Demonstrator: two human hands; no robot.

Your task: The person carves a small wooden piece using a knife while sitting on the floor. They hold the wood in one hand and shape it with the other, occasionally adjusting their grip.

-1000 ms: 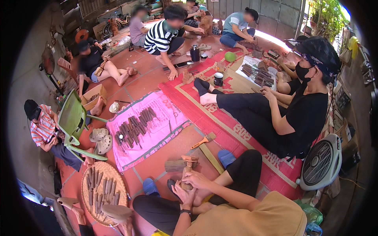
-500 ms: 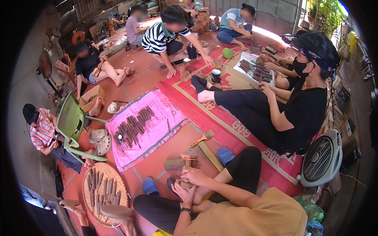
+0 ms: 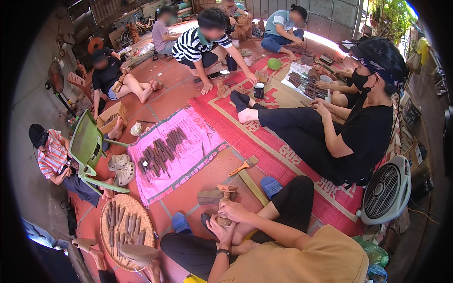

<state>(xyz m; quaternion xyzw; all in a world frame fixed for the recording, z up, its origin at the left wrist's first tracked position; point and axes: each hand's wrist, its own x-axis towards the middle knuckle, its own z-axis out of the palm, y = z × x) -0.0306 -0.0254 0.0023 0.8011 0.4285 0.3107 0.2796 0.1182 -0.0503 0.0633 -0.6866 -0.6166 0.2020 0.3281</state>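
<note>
Daylight filled the scene, soft and even over most of the tiled floor [image 3: 188, 89], with no hard shadows under the seated people. The brightest light came from the far right corner, where a sunlit patch on the floor [image 3: 325, 40] was blown out to near white and the foliage [image 3: 389, 14] behind it glared. The left side by the grey wall [image 3: 33, 99] was dimmer. A black circular vignette closed off all four corners. Straight lines, such as the red mat's border [image 3: 283, 155], bowed toward the rim. The centre was reasonably sharp; detail softened and smeared near the edges.
</note>
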